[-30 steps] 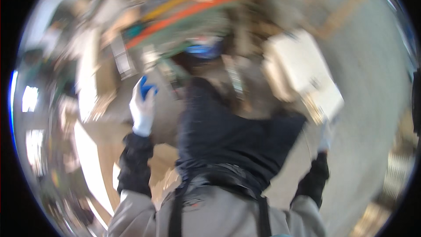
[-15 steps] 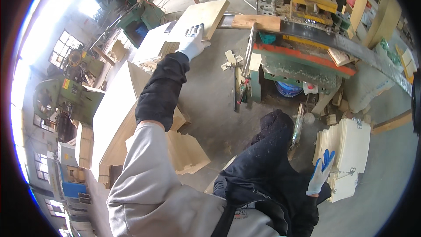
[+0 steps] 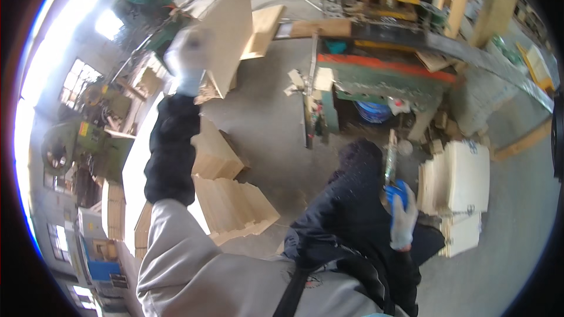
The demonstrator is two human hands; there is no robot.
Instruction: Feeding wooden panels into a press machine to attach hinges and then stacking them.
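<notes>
My left hand (image 3: pixel 189 56), in a white work glove and blurred by motion, is at the left edge of a thin wooden board (image 3: pixel 228 32). The board is tilted up steeply, and the hand appears closed on that edge. Beneath and to the right of it lies another pale board (image 3: pixel 264 28) on the pile. My right hand (image 3: pixel 403 217), gloved in white with blue palm and fingers, hovers beside my right leg. Its fingers are loosely bent with nothing visible in them. Right of it stands a stack of thin wooden panels (image 3: pixel 455 176).
A green and orange press machine (image 3: pixel 382 70) stands ahead, with a long metal rail (image 3: pixel 452 47) across it. Stacked wooden panels (image 3: pixel 232 205) rise from the floor at my left. Wood scraps (image 3: pixel 294 82) lie near the machine's leg. A blue bucket (image 3: pixel 373 111) sits beneath it.
My left hand has moved left and nearer, and a board that lay flat on the pile is now tilted up. My right hand has shifted left from the panel stack, its fingers more bent.
</notes>
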